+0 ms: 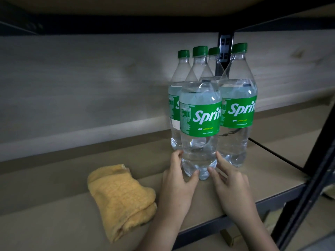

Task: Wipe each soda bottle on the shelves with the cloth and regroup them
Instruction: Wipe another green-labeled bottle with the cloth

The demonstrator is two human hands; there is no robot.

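Several clear Sprite bottles with green caps and labels stand grouped on the brown shelf board [63, 211]. The front bottle [200, 116] is nearest me. My left hand [178, 183] holds its base from the left, thumb curled against the front. My right hand [230, 185] holds the base from the right, thumb on the front. A second front bottle [239, 105] stands just to the right, touching it. Behind are a left rear bottle [176, 98] and another rear bottle [213, 55], mostly hidden. A folded yellow cloth [121, 198] lies on the shelf left of my hands.
A pale wooden back wall [81, 84] closes the shelf behind. A black metal upright [313, 160] rises at the right front corner, and the shelf's dark front rail [262, 205] runs below my right hand. Another shelf board hangs overhead.
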